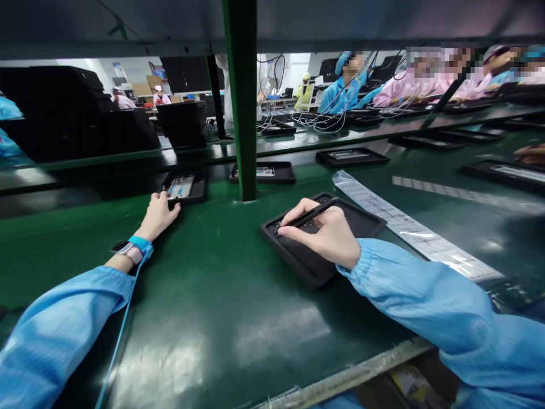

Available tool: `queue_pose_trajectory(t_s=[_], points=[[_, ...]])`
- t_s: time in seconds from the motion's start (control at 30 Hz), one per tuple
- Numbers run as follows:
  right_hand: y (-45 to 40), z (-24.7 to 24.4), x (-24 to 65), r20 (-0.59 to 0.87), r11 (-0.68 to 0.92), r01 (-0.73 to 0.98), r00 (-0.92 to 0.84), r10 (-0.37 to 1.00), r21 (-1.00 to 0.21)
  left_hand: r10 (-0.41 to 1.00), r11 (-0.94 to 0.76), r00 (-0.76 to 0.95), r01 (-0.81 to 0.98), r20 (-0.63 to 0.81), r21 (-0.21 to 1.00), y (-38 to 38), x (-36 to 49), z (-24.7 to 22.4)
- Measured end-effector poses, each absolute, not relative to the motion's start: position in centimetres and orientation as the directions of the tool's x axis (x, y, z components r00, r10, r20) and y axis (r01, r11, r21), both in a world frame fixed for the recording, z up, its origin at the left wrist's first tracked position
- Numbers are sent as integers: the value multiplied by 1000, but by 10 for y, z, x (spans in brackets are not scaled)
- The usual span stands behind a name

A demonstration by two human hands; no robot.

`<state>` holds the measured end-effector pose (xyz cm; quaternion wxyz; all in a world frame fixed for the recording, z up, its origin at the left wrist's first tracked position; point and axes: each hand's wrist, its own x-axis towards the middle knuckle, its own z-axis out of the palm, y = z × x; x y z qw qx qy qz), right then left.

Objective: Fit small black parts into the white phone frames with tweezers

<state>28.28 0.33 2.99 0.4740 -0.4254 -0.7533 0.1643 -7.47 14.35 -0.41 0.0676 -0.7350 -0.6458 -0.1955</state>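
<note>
My left hand (158,217) reaches to the near left corner of a small black tray (199,192), its fingers and thumb closed about the rim. In that tray lies a phone-like frame (181,186) with silvery and light blue parts. My right hand (321,230) holds a slim black pen-like tool (313,213) in a pinch, slanting down to the left. The tool's lower end is over another black tray (315,272), close to small shiny parts there; whether it touches one I cannot tell. The hand hides some of this tray.
A green post (240,108) rises from the green table (200,289) between my hands. Behind it are more black trays (352,157) with devices. A clear strip with printed pieces (417,233) lies at right. Co-workers (344,91) sit beyond cables; black stacks (63,113) stand left.
</note>
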Motion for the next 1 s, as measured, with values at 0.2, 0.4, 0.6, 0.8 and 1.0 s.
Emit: queue_pose_trajectory(t_s=[0.2, 0.4, 0.6, 0.8, 1.0], points=[[5, 41, 291, 649, 613, 454, -94, 755, -647, 896, -218, 123, 959, 426, 180, 180, -28, -3], [12, 44, 304, 676, 598, 484, -18, 736, -639, 851, -392, 300, 909, 430, 142, 231, 50, -13], [14, 39, 307, 644, 557, 518, -14, 765, -650, 859, -393, 329, 915, 393, 93, 264, 73, -33], [16, 37, 309, 642, 541, 536, 2, 767, -648, 827, -401, 347, 915, 443, 32, 258, 63, -32], [22, 32, 312, 648, 536, 551, 12, 761, -640, 764, -401, 351, 916, 541, -29, 226, 45, -27]])
